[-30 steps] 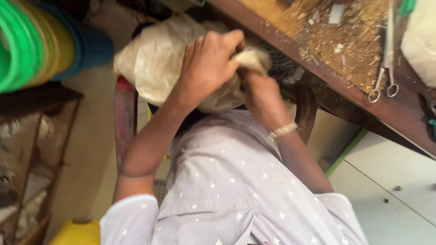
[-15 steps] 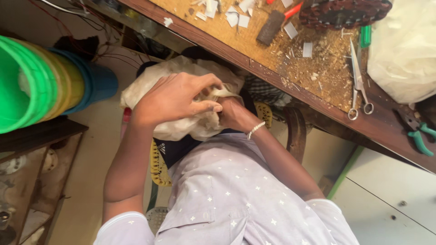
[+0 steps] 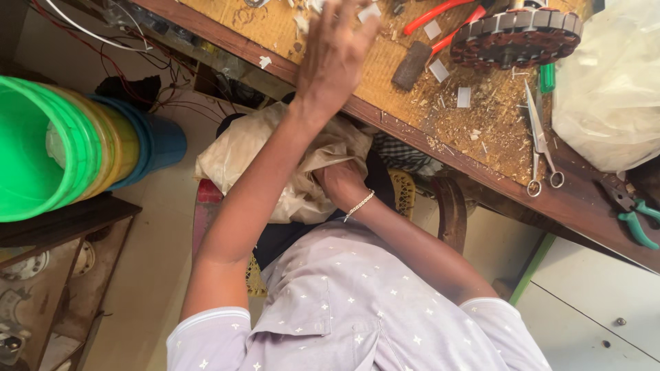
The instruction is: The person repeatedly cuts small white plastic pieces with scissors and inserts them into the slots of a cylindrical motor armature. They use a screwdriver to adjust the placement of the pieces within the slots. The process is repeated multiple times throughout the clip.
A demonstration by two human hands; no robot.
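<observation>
Counts: two hands, left hand (image 3: 335, 58) raised open over the desk (image 3: 584, 206), right hand (image 3: 342, 182) in one crumpled beige plastic bag (image 3: 240, 148) on the lap. Past the left grip: one pair of scissors (image 3: 540, 144), one round motor stator (image 3: 517, 34), one dark block (image 3: 411, 65), one red-handled tool (image 3: 440, 14), one green-handled pliers (image 3: 636, 220), one white bag (image 3: 612, 89). Left of the right grip: one stack of buckets (image 3: 69, 151), about four nested
</observation>
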